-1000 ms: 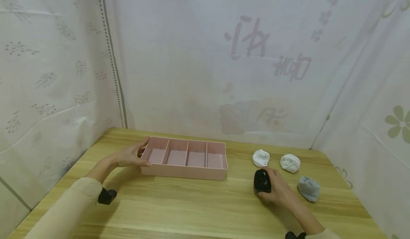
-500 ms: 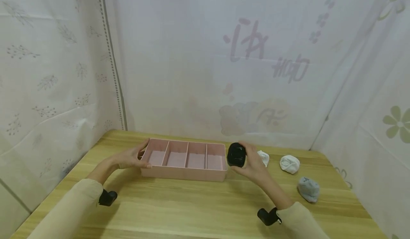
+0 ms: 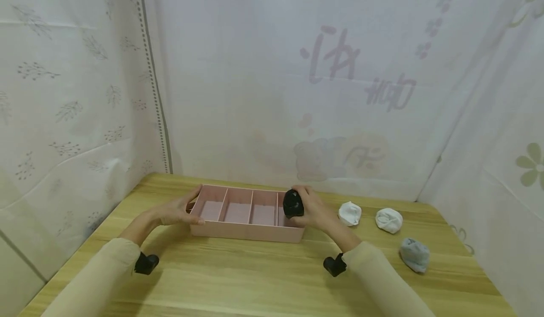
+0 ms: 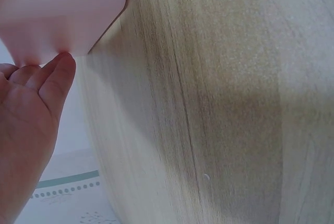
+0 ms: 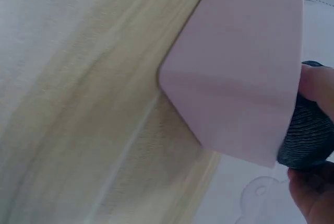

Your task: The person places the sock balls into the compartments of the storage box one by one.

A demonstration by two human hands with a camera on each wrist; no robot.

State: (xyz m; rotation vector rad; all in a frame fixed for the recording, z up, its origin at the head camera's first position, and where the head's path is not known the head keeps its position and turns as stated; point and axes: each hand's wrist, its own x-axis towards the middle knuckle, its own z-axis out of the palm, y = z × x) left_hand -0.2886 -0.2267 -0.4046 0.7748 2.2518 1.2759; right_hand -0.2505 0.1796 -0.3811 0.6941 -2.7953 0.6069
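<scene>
A pink box [image 3: 246, 232] with several compartments in a row stands on the table in the head view. My left hand [image 3: 175, 211] holds its left end, thumb at the front corner and fingers against the end wall [image 4: 57, 36]. Over the rightmost compartment, my right hand [image 3: 315, 211] grips a balled-up black sock [image 3: 293, 204] between thumb and fingers. The sock's ribbed knit [image 5: 309, 132] shows in the right wrist view, just past the box's rim. How far it sits inside the compartment cannot be made out.
To the right of the box lie two white balled-up socks, one nearer [image 3: 350, 213] and one farther right [image 3: 388, 220]. A grey balled-up sock [image 3: 414, 255] is in front of them. Patterned curtains [image 3: 255, 81] border the wooden table [image 3: 238, 279] at the back and sides.
My right hand has carried the black sock leftward from beside the white socks to above the box's rightmost compartment. My left hand has stayed on the box's left end.
</scene>
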